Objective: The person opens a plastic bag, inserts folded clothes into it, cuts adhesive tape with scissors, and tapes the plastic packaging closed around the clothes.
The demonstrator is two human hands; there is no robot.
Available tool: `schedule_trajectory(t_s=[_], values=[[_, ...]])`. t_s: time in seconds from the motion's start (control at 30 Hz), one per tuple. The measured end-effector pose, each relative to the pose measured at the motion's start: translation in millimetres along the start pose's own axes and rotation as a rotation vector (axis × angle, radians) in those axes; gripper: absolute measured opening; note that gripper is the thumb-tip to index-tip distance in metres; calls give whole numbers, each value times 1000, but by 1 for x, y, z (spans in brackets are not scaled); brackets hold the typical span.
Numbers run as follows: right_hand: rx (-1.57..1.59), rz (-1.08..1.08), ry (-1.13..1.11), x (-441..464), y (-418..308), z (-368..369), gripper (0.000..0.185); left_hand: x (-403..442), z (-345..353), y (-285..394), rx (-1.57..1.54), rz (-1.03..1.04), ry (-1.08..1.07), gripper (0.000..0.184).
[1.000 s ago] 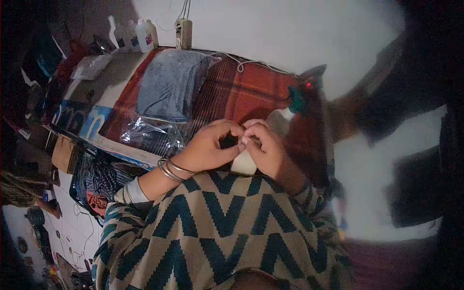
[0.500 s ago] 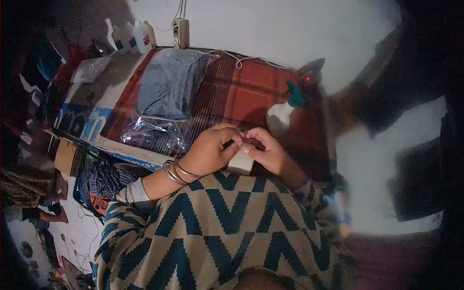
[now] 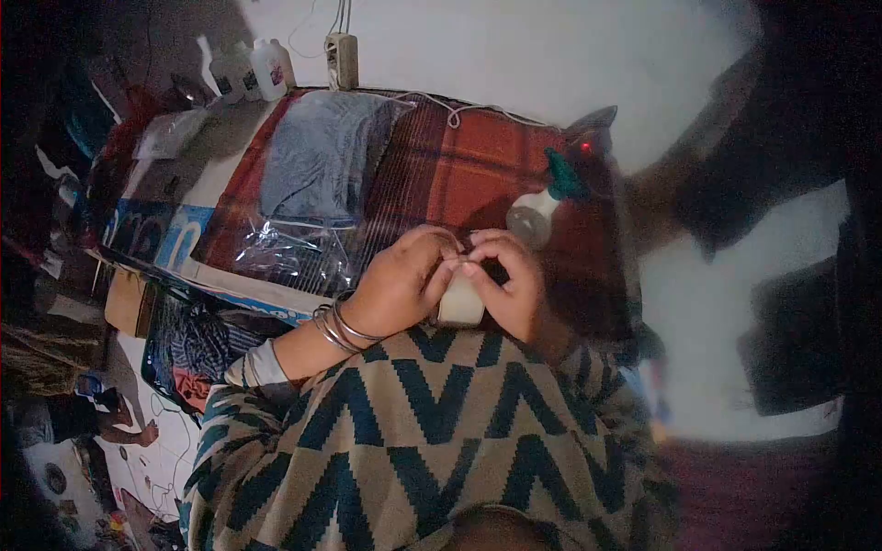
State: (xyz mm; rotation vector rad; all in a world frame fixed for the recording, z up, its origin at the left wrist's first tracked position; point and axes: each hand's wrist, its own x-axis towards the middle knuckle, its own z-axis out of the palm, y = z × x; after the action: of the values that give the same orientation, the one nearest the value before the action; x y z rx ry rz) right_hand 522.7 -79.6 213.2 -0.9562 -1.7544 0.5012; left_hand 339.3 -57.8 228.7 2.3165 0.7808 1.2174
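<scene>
Above a cream block (image 3: 461,305) by the near edge of the red plaid cloth (image 3: 482,151), the left hand (image 3: 409,275) and right hand (image 3: 514,286) meet, fingers curled and tips together, though I cannot tell whether they pinch anything.

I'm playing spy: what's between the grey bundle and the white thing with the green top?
Only a bare stretch of reddish cloth between the bundle and the white thing, in the head view.

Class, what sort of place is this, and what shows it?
Perhaps a home workspace: the red plaid cloth, grey fabric in clear plastic, and bottles near the wall suggest it.
</scene>
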Motion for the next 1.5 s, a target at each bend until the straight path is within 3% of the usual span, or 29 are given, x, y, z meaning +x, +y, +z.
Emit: schedule_trajectory(t_s=[0.03,0.07,0.13,0.27,0.33,0.43,0.53,0.6,0.63,0.8,0.97,1.07,1.13,1.2,1.27,1.33,1.43,1.5], values=[[87,130,30,1,1,0,15,-1,0,-2,-1,-1,4,11],[84,128,27,1,1,0,15,-3,1,-6,-30,-20,36,11],[271,484,-103,1,3,-4,16,-1,1,-9,-61,-39,72,11],[347,423,-18,1,4,0,16,-1,2,-10,-30,1,95,11],[-84,-54,47,5,8,0,15,1,1,-12,-32,9,94,13],[-102,-190,9,13,-2,-6,14,4,-2,-11,-246,-10,122,23],[-66,-175,-54,17,-8,-5,12,4,1,-16,-378,-65,148,35],[-113,-177,-78,21,-17,-8,11,6,-3,-18,-387,46,-75,37],[-161,-184,-100,22,-19,-8,11,3,-1,-19,-387,40,-78,37],[-227,-200,-73,27,-15,3,12,-8,2,-27,-638,-246,-102,24],[-121,-193,-28,35,2,28,13,-21,-5,-42,-679,-323,-51,29],[-14,-118,-21,39,5,58,15,-30,-27,-45,-546,-310,4,33],[206,127,29,35,8,78,18,-34,-45,-41,-431,-289,29,34],[308,186,11,42,6,93,21,-38,-69,-44,-352,-319,72,36],[396,246,-12,52,1,109,26,-42,-90,-60,-515,-366,159,37],[337,150,-391,58,-4,124,35,-43,-110,-66,-782,-484,282,40],[390,195,-574,83,-25,172,44,-50,-159,-89,-751,-478,254,47],[345,146,-549,103,-35,205,41,-56,-188,-111,-876,-481,279,45]])
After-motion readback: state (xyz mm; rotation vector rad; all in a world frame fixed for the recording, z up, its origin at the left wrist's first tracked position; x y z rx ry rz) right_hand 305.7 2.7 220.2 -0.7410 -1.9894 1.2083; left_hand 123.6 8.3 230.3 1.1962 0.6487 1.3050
